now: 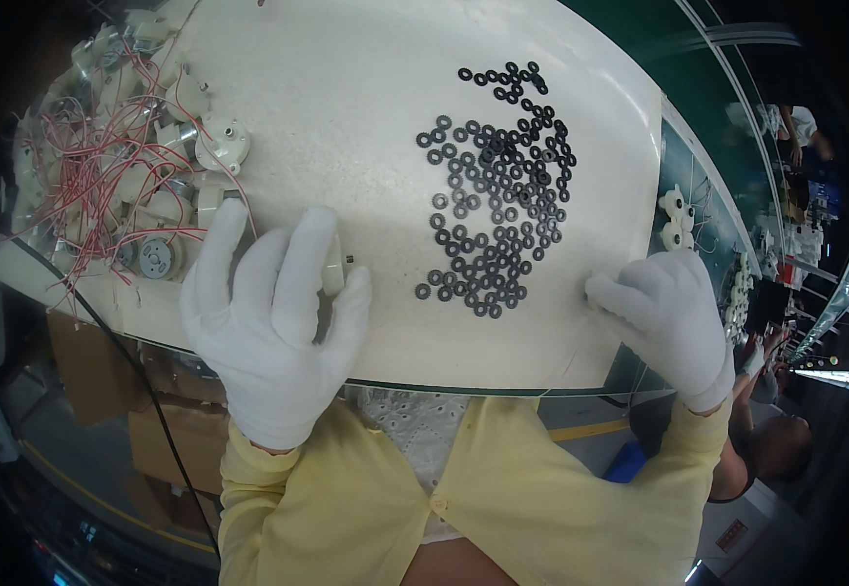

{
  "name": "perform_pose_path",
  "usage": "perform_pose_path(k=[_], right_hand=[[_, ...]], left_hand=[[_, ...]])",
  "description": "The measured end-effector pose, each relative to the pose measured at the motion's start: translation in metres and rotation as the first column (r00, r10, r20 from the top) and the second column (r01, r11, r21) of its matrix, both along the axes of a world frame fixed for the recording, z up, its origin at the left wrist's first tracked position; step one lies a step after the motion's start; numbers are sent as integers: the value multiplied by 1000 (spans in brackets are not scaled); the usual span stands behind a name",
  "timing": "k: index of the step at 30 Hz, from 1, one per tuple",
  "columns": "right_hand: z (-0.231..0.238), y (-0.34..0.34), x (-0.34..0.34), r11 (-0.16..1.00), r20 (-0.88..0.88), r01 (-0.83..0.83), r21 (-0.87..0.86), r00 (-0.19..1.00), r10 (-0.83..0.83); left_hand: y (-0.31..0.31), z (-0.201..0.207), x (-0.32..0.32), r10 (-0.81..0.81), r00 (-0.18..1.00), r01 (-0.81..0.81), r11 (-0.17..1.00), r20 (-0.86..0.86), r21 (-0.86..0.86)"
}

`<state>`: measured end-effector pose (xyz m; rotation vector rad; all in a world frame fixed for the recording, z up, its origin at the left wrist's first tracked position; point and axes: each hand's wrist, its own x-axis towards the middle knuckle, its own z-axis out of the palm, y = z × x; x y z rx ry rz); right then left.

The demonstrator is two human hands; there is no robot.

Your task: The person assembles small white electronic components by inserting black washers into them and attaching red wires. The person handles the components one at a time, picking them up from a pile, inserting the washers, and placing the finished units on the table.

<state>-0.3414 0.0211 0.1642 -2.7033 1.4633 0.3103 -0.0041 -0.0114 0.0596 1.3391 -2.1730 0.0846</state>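
My left hand, in a white glove, is over the left part of the white table with its fingers spread around a small geared motor. The motor's off-white housing and short shaft show between index finger and thumb; the palm and fingers hide the rest. My right hand, also gloved, is at the table's right edge. Its fingers are curled together in a pinch, and what the fingertips hold, if anything, is hidden. Between my hands many small black ring washers lie scattered, some overlapping.
A heap of similar motors with tangled red and white wires covers the table's left end. Off-white parts sit on a green surface beyond the right edge. Cardboard boxes stand below left. Another person is at the far right.
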Motion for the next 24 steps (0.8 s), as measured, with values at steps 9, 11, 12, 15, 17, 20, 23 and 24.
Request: perform_pose_path(k=[9, 11, 12, 15, 17, 20, 23, 24], right_hand=[[-11, 17, 0, 996, 31, 85, -15, 996, -85], [-16, 32, -11, 986, -43, 73, -149, 996, -80], [-19, 41, -15, 975, -79, 67, -213, 993, -85], [-25, 63, -20, 956, -69, 121, -268, 987, -144], [-22, 84, -19, 971, -38, 177, -158, 982, -186], [-12, 105, -38, 986, 79, 163, -36, 984, -159], [-4, 108, -54, 971, 205, 215, -106, 960, -191], [-8, 106, -53, 951, 246, 258, -170, 946, -212]], left_hand=[[-1, 4, -6, 14, 1000, -14, 999, -5, -37], [0, 7, -6, 0, 1000, 0, 999, -4, -32], [0, 7, -6, -1, 1000, 1, 1000, 5, -28], [0, 8, -7, -6, 1000, 7, 1000, 31, -16], [0, 8, -7, -7, 999, 8, 1000, 45, -14], [-1, 11, -8, -30, 998, 30, 999, 51, -13], [-5, 11, -8, -64, 997, 64, 998, 40, -9], [-5, 11, -8, -73, 997, 74, 997, 37, -5]])
